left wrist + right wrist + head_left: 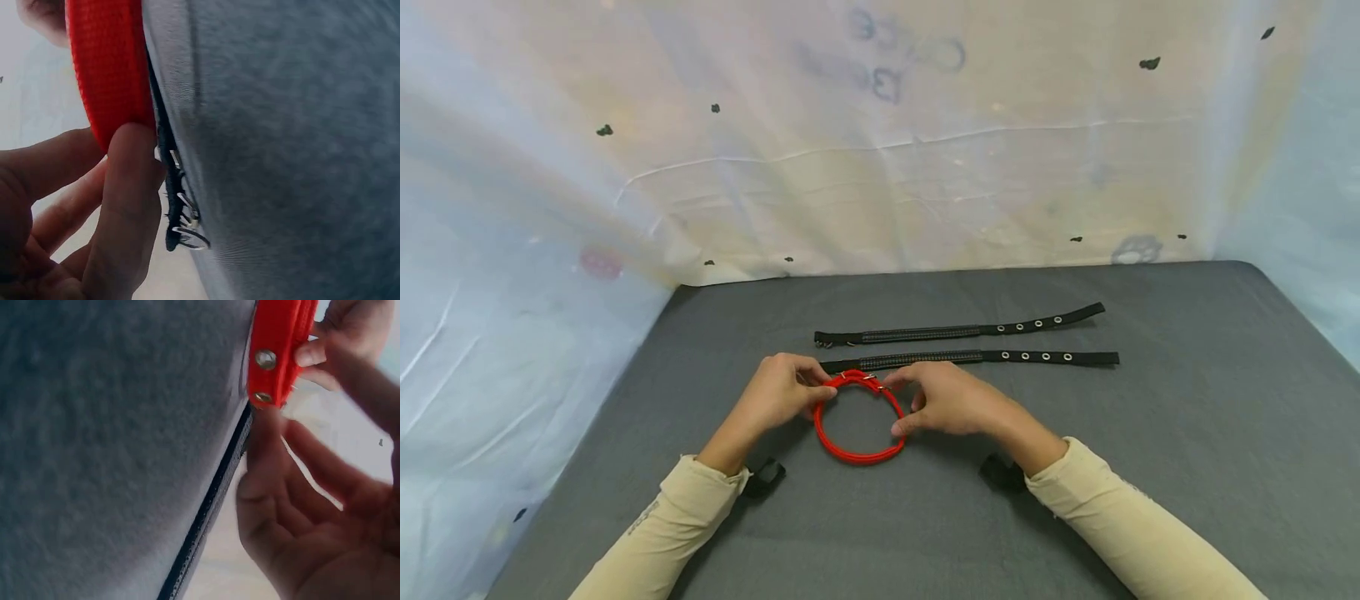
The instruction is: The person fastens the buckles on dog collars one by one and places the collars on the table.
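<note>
A red loop (860, 457) is held b/w both hands, over the grey desk (1195, 400). Its L side is pinched by the L hand (782, 386), w/ thumb & fingers pressed tog. The loop is touched by the R hand (951, 398) nr the metal buckle (871, 379); its thumb & finger are set apart, & whether it's pinched can't be told. Just past the loop, a near black strap (921, 359) & a far black strap (921, 334), both w/ ringed holes, are laid flat-ish.
</note>
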Demonstrator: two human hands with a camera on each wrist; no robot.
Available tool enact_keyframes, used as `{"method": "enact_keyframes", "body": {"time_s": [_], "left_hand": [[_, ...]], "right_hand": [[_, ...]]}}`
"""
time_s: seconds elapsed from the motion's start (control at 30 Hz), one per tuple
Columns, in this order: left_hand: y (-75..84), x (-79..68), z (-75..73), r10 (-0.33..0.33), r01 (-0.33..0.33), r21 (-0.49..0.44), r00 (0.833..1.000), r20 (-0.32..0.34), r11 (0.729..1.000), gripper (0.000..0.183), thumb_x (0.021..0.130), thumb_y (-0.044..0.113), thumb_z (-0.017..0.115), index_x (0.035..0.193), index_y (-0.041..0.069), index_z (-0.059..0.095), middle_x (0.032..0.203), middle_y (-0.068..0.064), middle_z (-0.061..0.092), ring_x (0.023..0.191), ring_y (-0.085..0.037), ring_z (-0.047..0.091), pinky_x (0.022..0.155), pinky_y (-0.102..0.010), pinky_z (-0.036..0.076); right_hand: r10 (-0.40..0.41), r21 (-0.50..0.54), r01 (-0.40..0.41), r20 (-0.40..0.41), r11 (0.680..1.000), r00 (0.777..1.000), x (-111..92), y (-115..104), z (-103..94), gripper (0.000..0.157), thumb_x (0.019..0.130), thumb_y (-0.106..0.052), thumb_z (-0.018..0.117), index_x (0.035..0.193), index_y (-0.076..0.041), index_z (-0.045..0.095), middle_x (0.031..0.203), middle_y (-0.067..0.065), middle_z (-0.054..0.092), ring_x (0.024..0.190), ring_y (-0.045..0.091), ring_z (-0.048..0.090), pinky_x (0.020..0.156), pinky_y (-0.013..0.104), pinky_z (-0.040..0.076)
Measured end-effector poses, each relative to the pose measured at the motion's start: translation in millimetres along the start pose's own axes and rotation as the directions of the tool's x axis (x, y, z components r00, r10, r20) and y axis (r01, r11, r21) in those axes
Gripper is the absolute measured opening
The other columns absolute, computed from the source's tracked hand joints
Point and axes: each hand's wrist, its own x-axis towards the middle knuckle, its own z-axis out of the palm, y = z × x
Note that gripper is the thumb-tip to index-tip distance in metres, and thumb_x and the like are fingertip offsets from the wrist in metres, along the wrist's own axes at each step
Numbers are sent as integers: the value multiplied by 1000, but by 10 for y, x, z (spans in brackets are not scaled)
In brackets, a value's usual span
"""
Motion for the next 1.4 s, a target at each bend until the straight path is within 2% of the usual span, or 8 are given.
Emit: {"method": "enact_keyframes", "body": {"time_s": [0.13, 0.27, 0.43, 0.6, 0.87, 1.07, 1.17, 1.4], "left_hand": [[-28, 3, 12, -20, 20, 11, 1000, 0, 1000, 8, 84, 15, 80, 91, 11, 77, 81, -4, 75, 58, -12, 70, 57, -30, 59], [-48, 23, -30, 3, -7, 50, 998, 70, 999, 25, 82, 14, 82, 106, 10, 76, 81, -3, 74, 62, -11, 69, 60, -28, 58], [-79, 30, -159, 69, -108, 156, 969, 235, 982, 62, 74, 17, 89, 131, 10, 65, 77, 1, 72, 70, -10, 64, 65, -27, 51], [-87, 24, -205, 79, -135, 170, 950, 302, 976, 71, 72, 15, 90, 136, 10, 61, 77, 2, 71, 71, -9, 64, 64, -27, 50], [-90, 8, -250, 39, -88, 157, 955, 294, 984, 69, 74, 17, 89, 136, 12, 61, 86, 1, 73, 74, -8, 67, 66, -27, 51], [-167, -15, -359, 57, -72, 53, 968, 244, 996, 57, 84, 18, 81, 136, 10, 60, 119, -10, 66, 79, -13, 70, 71, -32, 56], [-213, -8, -380, 83, -92, 37, 976, 200, 995, 51, 88, 18, 77, 135, 10, 61, 119, -13, 66, 78, -16, 71, 71, -33, 59], [-254, 46, -355, 155, -162, 167, 986, 55, 973, 42, 90, 19, 75, 131, 11, 65, 112, -8, 69, 82, -15, 68, 65, -30, 54]], "right_hand": [[-22, -96, 27, 48, 995, 999, -6, -25, 17, 77, 73, -30, 90, 142, -21, 56, 116, -4, 63, 88, 8, 59, 74, 29, 51], [-31, -154, 35, 28, 987, 999, -5, -25, 46, 79, 72, -29, 91, 142, -21, 55, 122, -2, 61, 86, 7, 58, 76, 29, 50], [-23, -158, 24, 3, 987, 1000, -7, -26, 62, 79, 71, -30, 92, 141, -19, 57, 117, -2, 62, 84, 7, 58, 75, 30, 50], [-13, -160, 11, -11, 987, 1000, -11, -18, 71, 80, 70, -31, 92, 141, -20, 57, 118, -2, 62, 84, 6, 58, 77, 30, 51], [-20, -137, 22, 10, 990, 1000, -21, -1, 13, 78, 74, -32, 89, 143, -18, 55, 121, -2, 63, 90, 7, 61, 80, 31, 52], [-31, -110, 29, -17, 994, 999, -114, 70, -244, 71, 81, -33, 84, 144, -17, 54, 139, 1, 58, 105, 13, 63, 89, 35, 52], [-28, -109, 23, -43, 994, 999, -184, 147, -395, 66, 84, -33, 81, 143, -17, 54, 141, 2, 57, 109, 16, 62, 88, 36, 52], [-1, -109, -12, -117, 994, 993, -439, 437, -712, 59, 88, -34, 76, 141, -15, 57, 138, 7, 61, 115, 23, 61, 85, 39, 53]]}}
